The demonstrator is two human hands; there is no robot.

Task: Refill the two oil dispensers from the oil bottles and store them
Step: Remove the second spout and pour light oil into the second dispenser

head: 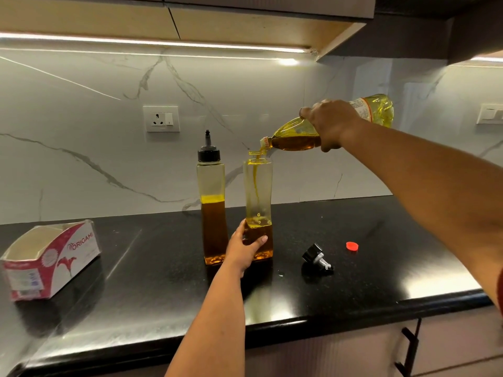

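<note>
Two tall clear oil dispensers stand on the black counter [163, 268]. The left dispenser [212, 208] wears its black spout cap and is about half full of amber oil. The right dispenser [258, 191] is uncapped, and my left hand [243, 251] grips its lower part. My right hand [332, 125] holds a tilted plastic oil bottle [296, 137] by its middle, its mouth over the open neck. A thin stream of oil runs down inside. The black spout cap [317, 258] and the red bottle cap [352, 246] lie on the counter to the right.
An open pink-and-white tissue box [51, 259] sits at the counter's left. A wall socket [162, 118] is on the marble backsplash, with another switch plate [490, 113] at far right. Upper cabinets hang above; a drawer handle [408, 349] shows below the counter edge.
</note>
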